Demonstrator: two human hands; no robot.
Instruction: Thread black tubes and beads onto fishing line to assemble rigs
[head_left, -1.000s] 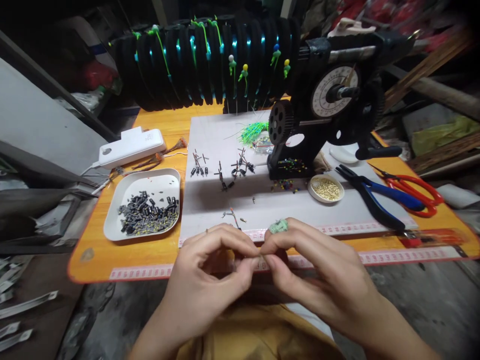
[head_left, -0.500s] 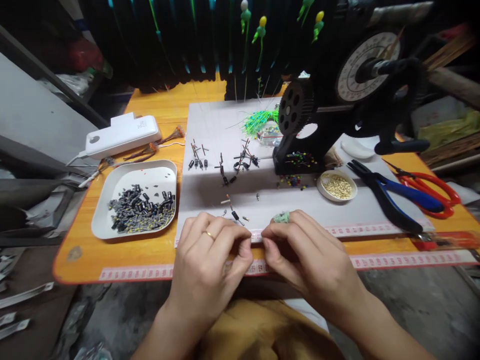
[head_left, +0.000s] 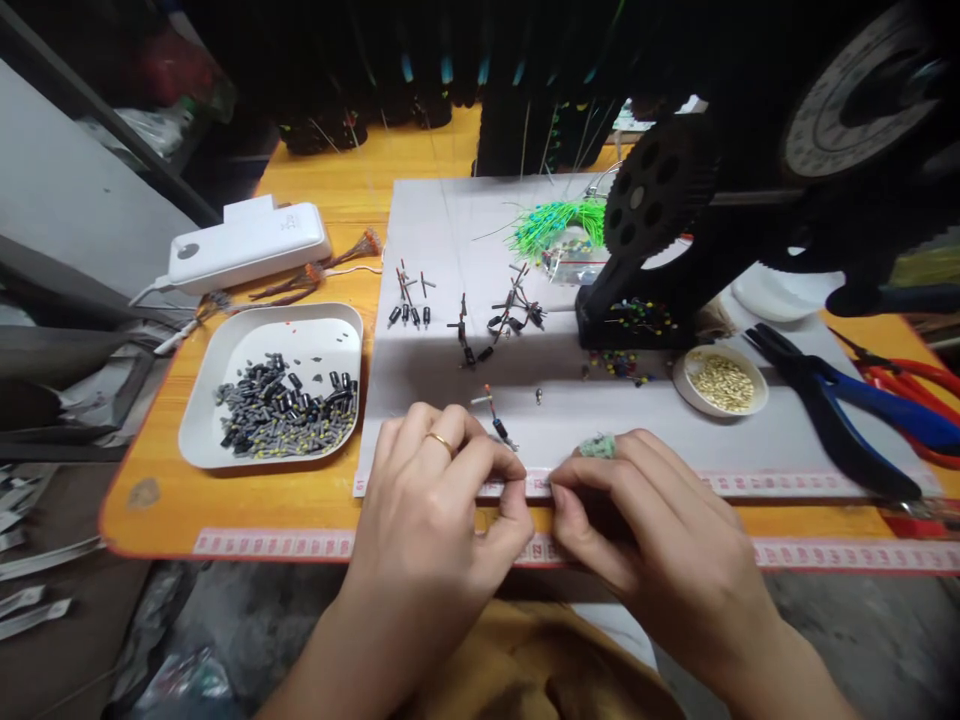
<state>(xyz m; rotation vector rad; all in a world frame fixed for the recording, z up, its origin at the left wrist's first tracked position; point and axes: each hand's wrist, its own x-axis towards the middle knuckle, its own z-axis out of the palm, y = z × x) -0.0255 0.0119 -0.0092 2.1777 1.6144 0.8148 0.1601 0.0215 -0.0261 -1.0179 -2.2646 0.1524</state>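
My left hand, with a ring on one finger, is closed in a pinch at the front edge of the pale board. Just to its right, my right hand pinches in the same way, green wrap around one finger. The fingertips are a small gap apart; whatever lies between them is too fine to make out. Right beyond my left fingers lies a small black cylinder piece with a thin orange-tipped stem. A tiny metal bit rests farther back.
At left stand a white tray of black and grey pieces and a white power adapter. A dish of gold beads, blue-handled pliers and a black machine are at right. Measuring tape runs along the table edge.
The camera view has shifted, so the table's things appear farther right and the machine larger. Both hands keep their pinch, close together, at nearly the same place on the board's edge.
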